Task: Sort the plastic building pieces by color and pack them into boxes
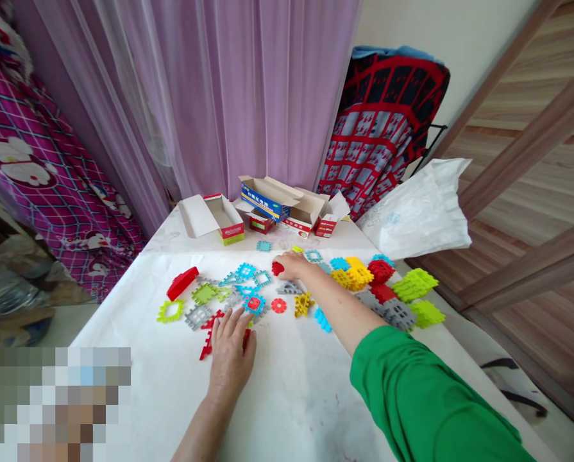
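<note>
My left hand [233, 343] lies over red toothed building pieces [206, 350], its fingers stretched out and slightly apart. Farther forward, my right hand [294, 265] has its fingers closed on a small red building piece [278, 268]. Between the hands are a blue square piece with a red picture [254, 304], a round red piece [279, 305] and a yellow piece [303, 305]. Left of them lie a grey square piece [197, 316], a lime-green frame [170, 311] and a long red piece [183, 283]. A grey piece [289, 289] is just below my right hand.
Stacks of yellow [358, 273], grey [396, 313] and lime-green pieces [415, 284] stand at the right. At the back are several cartons, including a blue box [265, 202] and a red-and-green box [231, 226]. A white plastic bag [416, 212] is at the table's right edge.
</note>
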Available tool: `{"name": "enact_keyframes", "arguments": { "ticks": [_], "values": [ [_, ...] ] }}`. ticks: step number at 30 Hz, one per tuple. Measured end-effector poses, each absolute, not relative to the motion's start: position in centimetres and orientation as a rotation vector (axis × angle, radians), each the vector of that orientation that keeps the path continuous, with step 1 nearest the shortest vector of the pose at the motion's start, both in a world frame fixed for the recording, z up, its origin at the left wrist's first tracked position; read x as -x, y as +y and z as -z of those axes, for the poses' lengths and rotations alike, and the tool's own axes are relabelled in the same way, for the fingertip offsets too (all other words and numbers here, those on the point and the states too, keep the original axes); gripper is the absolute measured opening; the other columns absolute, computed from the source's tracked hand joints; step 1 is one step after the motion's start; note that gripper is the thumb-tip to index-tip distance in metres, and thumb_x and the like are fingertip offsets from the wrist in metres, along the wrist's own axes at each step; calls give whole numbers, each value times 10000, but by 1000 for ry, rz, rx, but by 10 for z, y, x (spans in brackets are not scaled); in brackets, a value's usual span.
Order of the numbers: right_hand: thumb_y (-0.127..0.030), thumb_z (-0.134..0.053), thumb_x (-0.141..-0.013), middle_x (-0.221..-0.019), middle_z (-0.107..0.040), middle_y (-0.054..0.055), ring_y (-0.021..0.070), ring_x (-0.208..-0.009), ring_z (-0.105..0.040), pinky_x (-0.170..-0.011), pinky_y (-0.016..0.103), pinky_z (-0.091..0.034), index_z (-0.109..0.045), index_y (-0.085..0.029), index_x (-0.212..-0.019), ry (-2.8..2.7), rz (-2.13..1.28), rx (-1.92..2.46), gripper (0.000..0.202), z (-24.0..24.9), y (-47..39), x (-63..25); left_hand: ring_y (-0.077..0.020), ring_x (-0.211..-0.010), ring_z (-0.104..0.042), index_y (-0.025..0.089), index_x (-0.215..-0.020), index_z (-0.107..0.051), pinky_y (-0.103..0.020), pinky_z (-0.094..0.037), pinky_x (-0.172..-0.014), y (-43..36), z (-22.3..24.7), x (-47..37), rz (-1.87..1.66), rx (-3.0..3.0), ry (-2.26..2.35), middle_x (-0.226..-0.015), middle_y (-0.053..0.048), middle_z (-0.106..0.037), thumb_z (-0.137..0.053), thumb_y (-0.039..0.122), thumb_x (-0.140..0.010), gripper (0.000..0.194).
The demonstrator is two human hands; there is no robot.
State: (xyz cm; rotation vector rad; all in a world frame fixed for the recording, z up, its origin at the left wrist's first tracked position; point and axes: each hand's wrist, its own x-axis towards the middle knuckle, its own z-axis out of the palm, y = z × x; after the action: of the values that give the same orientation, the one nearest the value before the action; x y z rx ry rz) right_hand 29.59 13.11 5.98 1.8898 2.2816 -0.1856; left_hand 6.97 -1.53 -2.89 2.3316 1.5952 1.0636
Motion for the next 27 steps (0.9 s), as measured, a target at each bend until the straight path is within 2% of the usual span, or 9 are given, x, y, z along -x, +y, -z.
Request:
{"name": "enact_keyframes", "arguments": {
  "ticks": [3, 7, 14, 18, 21, 23, 24, 27],
  "values": [
    [-296, -703, -746, -1241, -649, 119, 315, -1163, -557, -941, 408, -416, -639, -262, -1253, 2280, 207, -1894, 513, -65, 129, -293, -291, -1319, -488, 277, -1184, -633, -585, -352, -1108, -15, 29, -69, -1076, -2311, 1598, -1307, -61, -637, -476, 251, -904, 322],
    [-283, -675, -781, -1352, -597, 78, 291, -1251, -491, -1009, 411, -360, -591, -298, -1317, 2399, 220, -1867, 543, -73, 121, -282, -290, -1316, -489, 277, -1188, -624, -580, -341, -1117, -15, 28, -70, -1098, -2312, 1595, -1308, -51, -636, -477, 232, -897, 329],
    [-303, -719, -787, -1211, -684, 55, 258, -1213, -500, -1002, 365, -330, -693, -289, -1123, 2560, 215, -1650, 337, -73, 102, -256, -290, -1315, -487, 268, -1190, -624, -575, -357, -1109, -14, 28, -70, -1125, -2308, 1579, -1305, -61, -635, -481, 226, -893, 332],
    [-301, -599, -891, -1150, -701, 103, 254, -1166, -543, -982, 362, -347, -719, -231, -1034, 2555, 160, -1643, 200, -75, 97, -254, -291, -1308, -497, 268, -1181, -629, -574, -368, -1103, -13, 29, -70, -1144, -2289, 1580, -1302, -58, -636, -487, 229, -882, 333],
    [-266, -498, -946, -1113, -716, 105, 247, -1138, -574, -974, 368, -370, -720, -217, -938, 2582, 215, -1822, 228, -75, 92, -257, -287, -1298, -508, 260, -1186, -623, -566, -370, -1106, -12, 27, -70, -1193, -2269, 1563, -1299, -64, -639, -489, 235, -883, 332],
    [-262, -461, -964, -1081, -728, 72, 217, -1070, -620, -911, 331, -426, -697, -227, -944, 2597, 430, -2094, 239, -72, 86, -257, -268, -1257, -543, 247, -1204, -611, -521, -411, -1083, -12, 24, -70, -1241, -2237, 1523, -1281, -78, -645, -488, 253, -896, 331],
    [-255, -446, -968, -1048, -735, 52, 195, -997, -652, -846, 301, -459, -680, -229, -963, 2585, 645, -2244, 235, -69, 82, -255, -256, -1221, -569, 239, -1216, -603, -492, -441, -1057, -12, 22, -70, -1264, -2208, 1504, -1262, -86, -653, -488, 269, -904, 334],
    [-204, -434, -947, -924, -741, 7, 134, -736, -692, -617, 220, -478, -622, -213, -1012, 2366, 1585, -2517, 199, -59, 65, -248, -212, -1039, -652, 221, -1240, -584, -408, -527, -929, -12, 16, -69, -1309, -2064, 1474, -1169, -94, -681, -486, 326, -922, 350]
  ]
}}
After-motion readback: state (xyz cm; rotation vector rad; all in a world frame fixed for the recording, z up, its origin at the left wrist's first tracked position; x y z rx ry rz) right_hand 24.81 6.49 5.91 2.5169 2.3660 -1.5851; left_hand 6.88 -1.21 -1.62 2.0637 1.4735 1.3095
